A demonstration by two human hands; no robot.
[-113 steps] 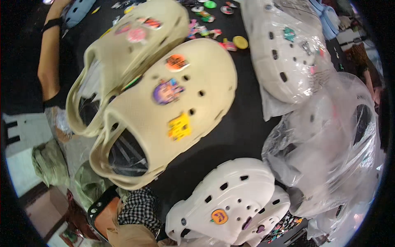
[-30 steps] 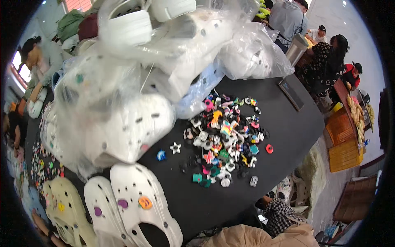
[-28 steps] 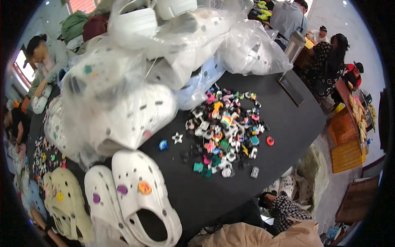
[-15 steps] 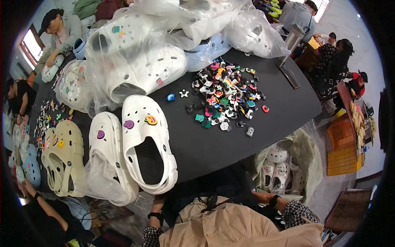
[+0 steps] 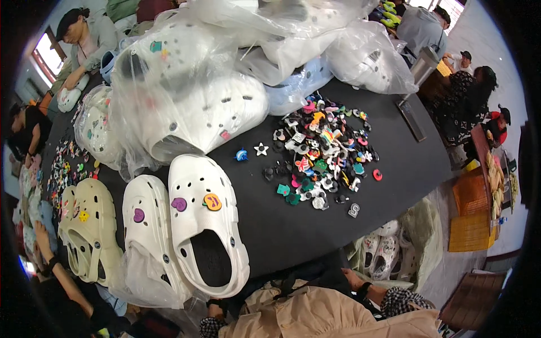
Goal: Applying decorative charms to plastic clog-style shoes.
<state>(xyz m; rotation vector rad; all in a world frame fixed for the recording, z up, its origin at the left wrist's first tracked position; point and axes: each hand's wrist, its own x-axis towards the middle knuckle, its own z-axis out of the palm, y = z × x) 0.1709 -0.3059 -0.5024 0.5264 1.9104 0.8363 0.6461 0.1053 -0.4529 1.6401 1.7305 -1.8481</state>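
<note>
Two white clogs stand side by side near the table's front edge. The right clog (image 5: 209,188) carries a purple charm and an orange pumpkin-like charm. The left clog (image 5: 147,225) has a purple charm and clear plastic film inside its opening. My left hand (image 5: 214,310) is low, below the table edge and near the right clog's heel; its fingers are hidden. At the front of the table, my right hand (image 5: 354,280) is close to my lap, beside a sack; its fingers are too unclear to read. Nothing shows in either hand.
A heap of loose shoe charms (image 5: 324,152) covers the table's middle. Bagged white clogs (image 5: 208,112) pile up behind. Beige clogs (image 5: 93,225) stand at left. A metal stand (image 5: 414,115) is at the right edge; a sack of clogs (image 5: 425,236) sits below. Several people work around.
The view has tilted up, so the table and clogs appear lower in the picture. Another person's hand at far left has risen. Both my hands stay low by the table edge.
</note>
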